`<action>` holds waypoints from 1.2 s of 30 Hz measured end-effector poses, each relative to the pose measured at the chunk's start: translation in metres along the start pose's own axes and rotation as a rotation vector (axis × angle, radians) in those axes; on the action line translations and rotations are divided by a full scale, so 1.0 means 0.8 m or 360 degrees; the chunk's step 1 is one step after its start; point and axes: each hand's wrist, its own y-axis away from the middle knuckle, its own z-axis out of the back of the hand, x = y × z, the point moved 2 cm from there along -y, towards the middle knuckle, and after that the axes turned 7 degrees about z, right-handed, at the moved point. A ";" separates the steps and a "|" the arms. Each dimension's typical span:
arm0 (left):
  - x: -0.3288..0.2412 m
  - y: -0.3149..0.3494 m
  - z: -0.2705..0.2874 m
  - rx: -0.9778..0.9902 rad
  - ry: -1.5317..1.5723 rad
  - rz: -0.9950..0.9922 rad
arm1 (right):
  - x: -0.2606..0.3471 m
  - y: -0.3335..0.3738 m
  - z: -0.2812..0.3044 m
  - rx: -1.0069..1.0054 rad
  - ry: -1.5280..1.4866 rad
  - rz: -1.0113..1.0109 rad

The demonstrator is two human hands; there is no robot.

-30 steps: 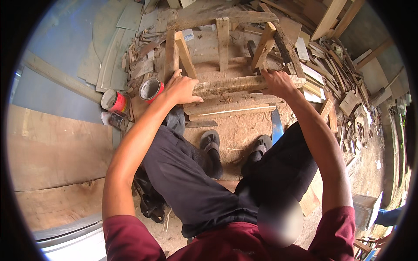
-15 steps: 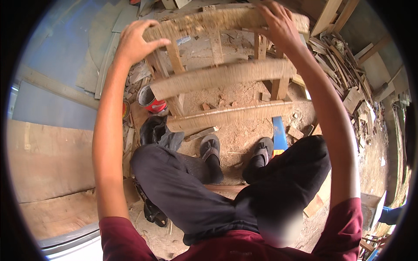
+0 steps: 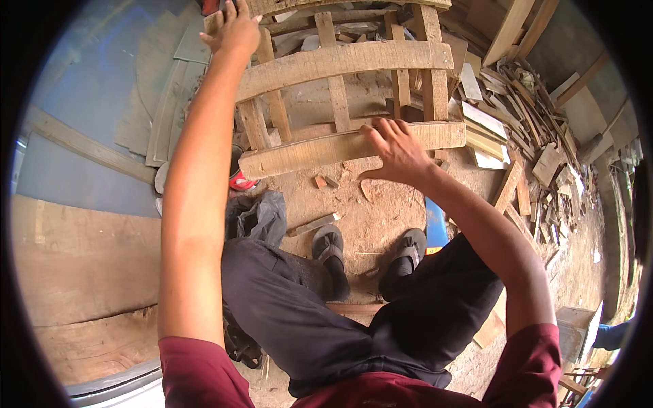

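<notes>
A wooden slatted frame (image 3: 347,60) stands beyond my feet. It has curved crosspieces running left to right and several straight bars joining them. At its far left end my left hand (image 3: 235,30) lies against the wood, fingers spread and thumb out to the side. My right hand (image 3: 400,153) is at the nearest crosspiece (image 3: 306,151), right of its middle. Its fingers bend over the upper edge, while the thumb points left below the lower edge. The far end of the frame is cut off by the picture's top.
A black plastic bag (image 3: 262,216) and a partly hidden red tin (image 3: 241,182) lie left of my feet. Right of them is a blue flat piece (image 3: 435,223). Wood offcuts (image 3: 544,136) heap up at the right. A plywood panel (image 3: 88,251) stands on the left.
The frame has shifted away from me, and its near crosspiece sits higher in view. My right hand has come down from the far crosspiece to the nearest one. My left hand has moved farther off.
</notes>
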 end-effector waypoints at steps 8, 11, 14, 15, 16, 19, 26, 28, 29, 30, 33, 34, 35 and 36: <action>-0.058 0.214 0.043 0.0708 0.0814 -0.0557 | -0.061 -0.029 -0.020 0.0032 0.0247 -0.0266; -0.042 0.248 0.036 0.0928 0.0411 -0.0623 | -0.075 -0.054 -0.002 -0.0191 0.0223 -0.0250; -0.035 0.212 0.019 0.0837 0.0119 -0.0498 | -0.081 -0.078 0.008 -0.0255 0.0280 -0.0282; -0.042 0.203 0.024 0.0867 0.0164 -0.0444 | -0.083 -0.080 0.009 -0.0281 0.0286 -0.0268; -0.046 0.195 0.030 0.0896 0.0211 -0.0391 | -0.087 -0.081 0.012 -0.0308 0.0292 -0.0255; -0.040 0.194 0.047 0.0679 0.0479 -0.0368 | -0.088 -0.075 0.037 -0.0478 0.0243 -0.0216; -0.049 0.185 0.054 0.0533 0.0349 -0.0352 | -0.085 -0.063 0.064 -0.0483 0.0394 -0.0328; -0.056 0.180 0.032 0.0441 0.0189 -0.0346 | -0.094 -0.057 0.065 -0.0715 0.0315 -0.0373; -0.059 0.172 0.020 0.0395 0.0056 -0.0346 | -0.096 -0.049 0.082 -0.0895 0.0156 -0.0339; -0.060 0.163 0.006 0.0336 0.0037 -0.0364 | -0.098 -0.038 0.095 -0.0882 0.0085 -0.0363; -0.053 0.131 -0.030 0.0294 -0.0095 -0.0334 | -0.086 0.023 0.113 -0.0838 -0.0234 -0.0509; -0.061 0.113 -0.038 0.0339 -0.0110 -0.0330 | -0.099 0.058 0.102 -0.0853 -0.0285 -0.0510; -0.064 0.100 -0.053 0.0399 -0.0136 -0.0330 | -0.105 0.100 0.082 -0.0777 -0.0367 -0.0613; -0.060 0.080 -0.070 0.0430 -0.0112 -0.0372 | -0.111 0.142 0.061 -0.0718 -0.0454 -0.0707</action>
